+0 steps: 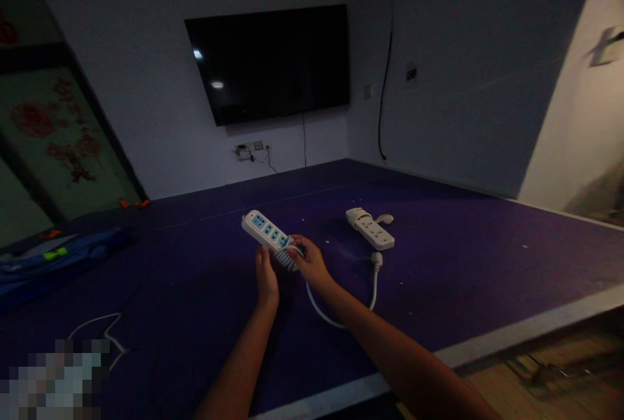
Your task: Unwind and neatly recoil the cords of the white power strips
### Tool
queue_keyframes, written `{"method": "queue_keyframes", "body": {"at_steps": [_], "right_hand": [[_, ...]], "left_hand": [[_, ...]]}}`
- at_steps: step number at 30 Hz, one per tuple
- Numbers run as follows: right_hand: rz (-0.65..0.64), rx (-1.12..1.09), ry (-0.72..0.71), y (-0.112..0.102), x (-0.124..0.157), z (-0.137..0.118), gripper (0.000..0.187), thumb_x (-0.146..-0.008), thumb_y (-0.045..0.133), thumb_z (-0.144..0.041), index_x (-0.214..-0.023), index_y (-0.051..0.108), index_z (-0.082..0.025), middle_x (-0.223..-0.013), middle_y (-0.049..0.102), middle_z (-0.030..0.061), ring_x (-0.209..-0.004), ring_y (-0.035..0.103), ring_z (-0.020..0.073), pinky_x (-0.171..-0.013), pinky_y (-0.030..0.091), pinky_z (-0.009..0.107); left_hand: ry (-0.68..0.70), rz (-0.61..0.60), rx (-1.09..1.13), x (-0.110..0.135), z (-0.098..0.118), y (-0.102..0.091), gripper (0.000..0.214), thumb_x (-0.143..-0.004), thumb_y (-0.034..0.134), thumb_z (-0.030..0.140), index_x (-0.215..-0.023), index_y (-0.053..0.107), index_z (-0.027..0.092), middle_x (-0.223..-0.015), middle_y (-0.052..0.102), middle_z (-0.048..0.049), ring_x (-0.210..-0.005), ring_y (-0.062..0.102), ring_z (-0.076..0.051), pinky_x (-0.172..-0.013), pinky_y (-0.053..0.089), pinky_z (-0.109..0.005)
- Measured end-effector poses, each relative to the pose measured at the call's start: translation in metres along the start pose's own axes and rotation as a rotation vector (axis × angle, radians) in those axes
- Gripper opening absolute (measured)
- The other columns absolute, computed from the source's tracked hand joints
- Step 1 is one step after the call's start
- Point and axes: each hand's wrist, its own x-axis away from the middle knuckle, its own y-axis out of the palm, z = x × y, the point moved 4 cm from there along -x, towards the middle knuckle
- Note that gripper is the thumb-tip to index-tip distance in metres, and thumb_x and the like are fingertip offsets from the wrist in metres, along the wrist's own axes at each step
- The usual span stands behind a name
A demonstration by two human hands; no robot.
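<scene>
A white power strip (266,229) with blue sockets is held up at a tilt above the purple surface. My left hand (267,275) grips it from below, near the middle, its fingers partly hidden behind the strip. Several turns of white cord wrap the strip's near end. There my right hand (308,260) is closed on the power cord (319,308), which loops down and right to its plug (377,260) on the surface. Beyond the plug lies a second white power strip (374,233), its own cord wound round its far end.
The purple surface (195,316) has a pale front edge (526,329). Blue cloth (63,254) lies at the left, near small orange things (134,203). A thin white cable (104,319) rests front left. A television (273,65) hangs on the back wall above wall sockets (256,147).
</scene>
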Motion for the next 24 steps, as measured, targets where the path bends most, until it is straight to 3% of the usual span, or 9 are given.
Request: {"method": "queue_keyframes", "body": {"at_steps": [3,6,13,19,24], "right_hand": [[0.046,-0.031,0.047,0.001,0.002,-0.001,0.022,-0.078,0.056,-0.040,-0.075,0.053,-0.019,-0.095,0.065,0.0088,-0.091,0.060,0.0202,-0.081,0.047,0.033],[0.022,-0.003,0.055,0.003,0.004,-0.002,0.021,-0.077,0.057,-0.040,-0.074,0.054,-0.019,-0.094,0.065,0.0084,-0.090,0.060,0.0202,-0.080,0.048,0.033],[-0.068,-0.010,0.075,0.005,0.002,0.000,0.026,-0.075,0.059,-0.045,-0.071,0.055,-0.019,-0.088,0.067,0.0072,-0.081,0.062,0.0187,-0.075,0.049,0.031],[-0.143,-0.129,0.145,0.003,-0.002,0.004,0.035,-0.066,0.069,-0.049,-0.072,0.055,-0.018,-0.078,0.065,0.0040,-0.067,0.061,0.0153,-0.063,0.049,0.027],[-0.225,-0.163,0.196,0.002,-0.004,0.001,0.037,-0.058,0.075,-0.046,-0.075,0.058,-0.017,-0.077,0.065,0.0026,-0.062,0.061,0.0131,-0.058,0.049,0.025]], "left_hand": [[-0.368,-0.134,0.369,0.004,-0.013,0.016,0.062,-0.081,0.042,0.060,-0.121,0.050,0.014,-0.113,0.061,-0.0162,-0.097,0.063,-0.025,-0.077,0.052,-0.036],[-0.459,-0.114,0.468,0.009,-0.014,0.018,0.060,-0.075,0.054,0.059,-0.118,0.053,0.016,-0.106,0.064,-0.0121,-0.087,0.065,-0.021,-0.068,0.053,-0.031],[-0.324,-0.034,0.451,0.001,-0.009,0.007,0.053,-0.071,0.063,0.052,-0.112,0.055,0.018,-0.101,0.066,-0.0080,-0.084,0.065,-0.018,-0.071,0.052,-0.028],[-0.205,-0.017,0.270,-0.007,0.001,-0.004,0.052,-0.066,0.064,0.055,-0.096,0.061,0.013,-0.087,0.069,-0.0070,-0.079,0.065,-0.019,-0.072,0.051,-0.031],[-0.209,0.027,0.284,-0.011,-0.001,-0.009,0.052,-0.063,0.062,0.058,-0.085,0.063,0.011,-0.078,0.069,-0.0072,-0.072,0.066,-0.020,-0.067,0.050,-0.031]]}}
